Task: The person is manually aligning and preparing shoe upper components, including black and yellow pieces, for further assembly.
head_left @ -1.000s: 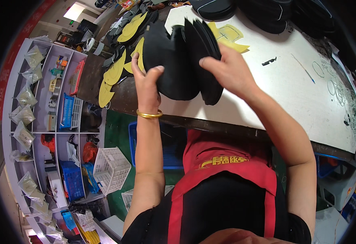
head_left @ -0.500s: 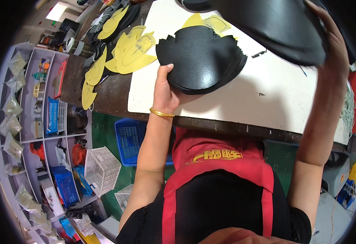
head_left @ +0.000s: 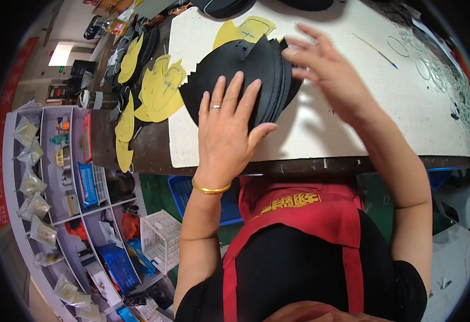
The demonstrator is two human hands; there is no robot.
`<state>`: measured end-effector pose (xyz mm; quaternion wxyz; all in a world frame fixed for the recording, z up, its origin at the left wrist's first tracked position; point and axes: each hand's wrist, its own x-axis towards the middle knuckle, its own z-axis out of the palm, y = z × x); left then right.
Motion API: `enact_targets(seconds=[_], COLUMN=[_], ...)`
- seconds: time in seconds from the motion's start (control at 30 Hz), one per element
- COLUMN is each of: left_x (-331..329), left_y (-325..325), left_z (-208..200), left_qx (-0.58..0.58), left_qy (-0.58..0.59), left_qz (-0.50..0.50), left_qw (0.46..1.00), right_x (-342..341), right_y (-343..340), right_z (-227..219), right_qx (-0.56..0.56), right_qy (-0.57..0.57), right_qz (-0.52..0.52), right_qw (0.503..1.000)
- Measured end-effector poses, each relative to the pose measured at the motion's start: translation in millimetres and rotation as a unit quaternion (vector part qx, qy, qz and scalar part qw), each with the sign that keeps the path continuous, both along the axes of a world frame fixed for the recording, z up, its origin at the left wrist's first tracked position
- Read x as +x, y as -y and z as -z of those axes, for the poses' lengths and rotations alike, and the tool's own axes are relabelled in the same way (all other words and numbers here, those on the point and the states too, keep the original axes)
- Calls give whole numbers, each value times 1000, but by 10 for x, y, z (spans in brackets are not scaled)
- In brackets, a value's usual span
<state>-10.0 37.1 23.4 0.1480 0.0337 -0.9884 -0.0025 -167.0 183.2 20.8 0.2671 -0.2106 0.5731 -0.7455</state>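
Observation:
A thick stack of black leather-like cut pieces [head_left: 274, 80] with notched edges sits on the white board, its layers fanned out along the right side. My left hand [head_left: 227, 118] lies flat on top of it, fingers spread. Just right of the stack, my right hand [head_left: 326, 67] is raised, slightly blurred, with fingers apart and nothing visible in them. A yellow pattern-like piece [head_left: 251, 29] marked with a cross shows partly from behind the stack. More yellow pieces [head_left: 161, 91] lie to its left.
The white board [head_left: 320, 142] covers much of the dark table. Loose pale rubber-band-like loops [head_left: 438, 72] and a thin pen-like stick [head_left: 374, 50] lie at the right. More black bundles [head_left: 224, 6] sit at the back. Left stands a shelf [head_left: 60, 214]; a white crate [head_left: 162, 241] is below.
The black stack that my right hand held up at the upper right is out of that hand, which has come down beside the pile. My left hand has shifted from the pile's edge onto its top.

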Motion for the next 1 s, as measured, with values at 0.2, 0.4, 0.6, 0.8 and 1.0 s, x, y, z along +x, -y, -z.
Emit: enact_targets(seconds=[0.2,0.4,0.6,0.8,1.0], left_x=[-1,9,36,-68,-90], left_y=[119,-6,-41,-86,-36], left_z=[-33,-14,-93,-100,-127], left_qx=[-11,8,-17,49,-32], left_qy=[1,-48,-63,-110,-323], left_qz=[18,-36,-40,-103,-30], left_qw=[1000,998,997,987,945], right_x=[-541,-297,-243,-346,-457], right_y=[-521,-477,-355,343,750], right_z=[277,340,349,191,52], right_qx=[34,110,120,-34,12], right_qy=[-74,-210,-396,-684,-665], right_qz=[-39,-145,-108,35,24], right_qw=[996,961,904,728,746])
